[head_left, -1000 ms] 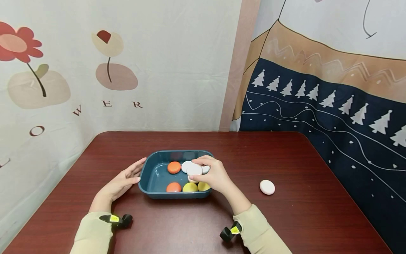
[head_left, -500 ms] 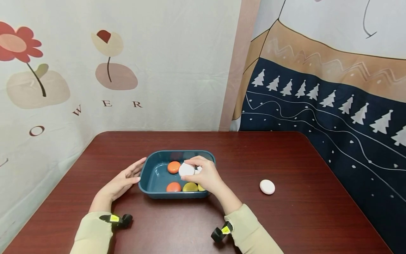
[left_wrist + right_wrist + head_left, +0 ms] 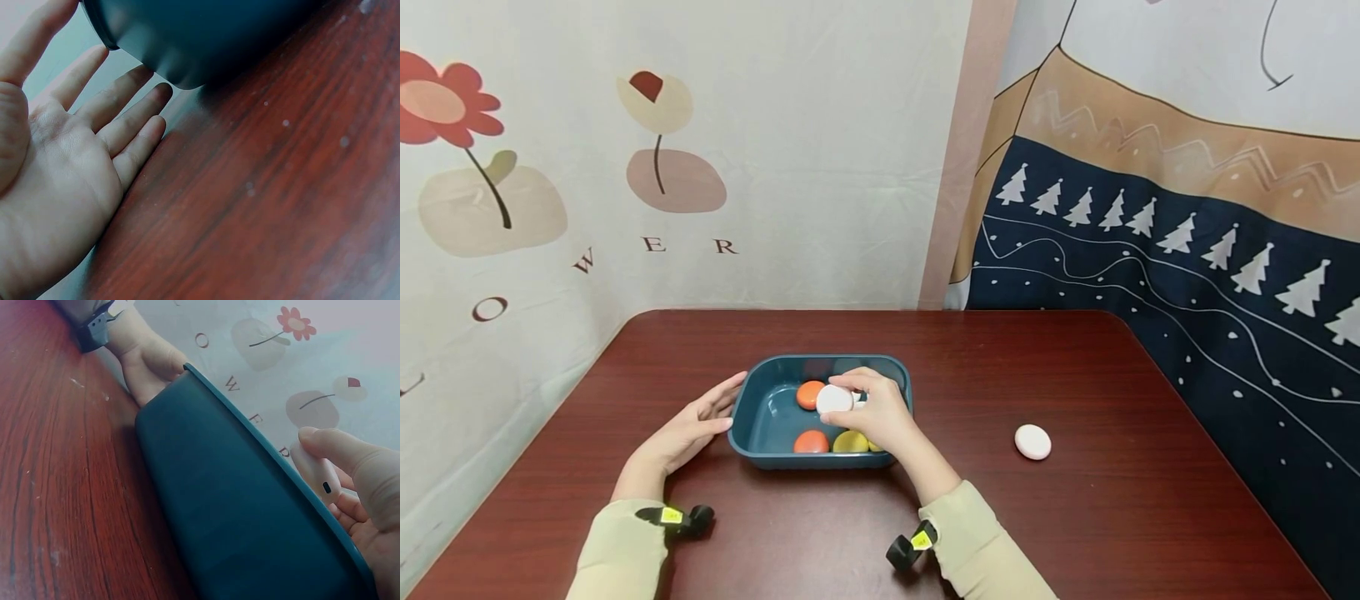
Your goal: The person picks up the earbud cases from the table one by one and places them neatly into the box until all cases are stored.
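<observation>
A dark teal rectangular tray [image 3: 820, 461] stands on the table. My right hand [image 3: 880, 408] is above its right half and pinches a smooth white disc [image 3: 835, 400] between thumb and fingers. In the right wrist view, a small dark slot shows on the edge of that white disc [image 3: 314, 472]. Inside the tray lie two orange discs, one farther back [image 3: 808, 395] and one near the front wall [image 3: 812, 442], with a yellow disc [image 3: 851, 442] beside the latter. White and yellow pieces are partly hidden behind my right hand. My left hand [image 3: 69, 150], fingers extended, touches the tray's left end.
Another white disc [image 3: 1033, 442] lies on the reddish-brown table [image 3: 1120, 517], right of the tray. Behind the table hang a pale printed cloth [image 3: 820, 167] and a dark blue one with trees [image 3: 1150, 275].
My right hand has moved left over the tray with the white disc, which now partly covers the rear orange disc. My left hand and the tray have stayed put.
</observation>
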{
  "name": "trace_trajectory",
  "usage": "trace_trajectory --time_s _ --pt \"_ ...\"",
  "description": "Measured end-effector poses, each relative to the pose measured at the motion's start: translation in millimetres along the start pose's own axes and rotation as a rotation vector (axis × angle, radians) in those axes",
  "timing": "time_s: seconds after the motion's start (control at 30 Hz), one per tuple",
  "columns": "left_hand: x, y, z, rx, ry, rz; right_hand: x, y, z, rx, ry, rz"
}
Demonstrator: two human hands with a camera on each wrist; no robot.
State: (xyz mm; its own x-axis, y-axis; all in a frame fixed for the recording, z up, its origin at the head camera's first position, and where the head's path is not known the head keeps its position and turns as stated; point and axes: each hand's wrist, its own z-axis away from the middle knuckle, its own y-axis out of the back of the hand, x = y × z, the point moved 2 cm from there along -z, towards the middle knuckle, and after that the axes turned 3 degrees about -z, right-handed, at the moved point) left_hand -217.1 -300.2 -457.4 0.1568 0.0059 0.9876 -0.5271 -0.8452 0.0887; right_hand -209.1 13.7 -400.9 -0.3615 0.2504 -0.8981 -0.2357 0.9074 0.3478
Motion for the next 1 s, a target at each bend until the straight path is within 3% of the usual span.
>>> trace_trajectory --time_s 0.67,1.0 --pt "0.8 -1.0 -1.2 0.013 0.010 -0.001 3 -9 -12.8 -0.066 -0.013 0.036" --pt "1.3 -1.2 -1.2 0.011 0.010 0.008 4 -11 -14.7 -0.056 -0.015 0.024"
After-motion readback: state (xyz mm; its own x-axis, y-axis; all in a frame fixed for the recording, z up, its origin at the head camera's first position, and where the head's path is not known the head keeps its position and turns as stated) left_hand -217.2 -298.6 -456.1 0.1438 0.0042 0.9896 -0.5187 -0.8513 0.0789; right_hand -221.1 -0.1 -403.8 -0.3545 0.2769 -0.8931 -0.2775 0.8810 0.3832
